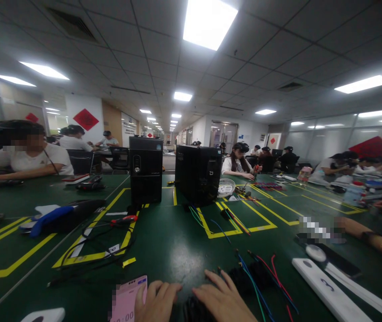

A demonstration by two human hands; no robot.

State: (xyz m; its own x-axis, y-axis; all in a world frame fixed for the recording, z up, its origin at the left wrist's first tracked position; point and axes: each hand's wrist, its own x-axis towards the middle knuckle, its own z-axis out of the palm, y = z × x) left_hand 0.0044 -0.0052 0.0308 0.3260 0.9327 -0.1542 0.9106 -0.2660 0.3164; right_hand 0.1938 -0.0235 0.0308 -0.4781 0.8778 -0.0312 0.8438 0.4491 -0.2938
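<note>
Green tabletop (pixel 177 250) under us: our left hand (pixel 155 302) rests loosely curled beside a pink phone (pixel 128 302), our right hand (pixel 222 297) lies flat and empty near loose wires (pixel 261 277), still unsorted.

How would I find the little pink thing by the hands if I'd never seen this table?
Start at the big green table and look along its near edge. The left hand rests there, and the pink phone lies touching it on its left. It is the only pink, flat thing there; the bundle beside the right hand is wires.
</note>
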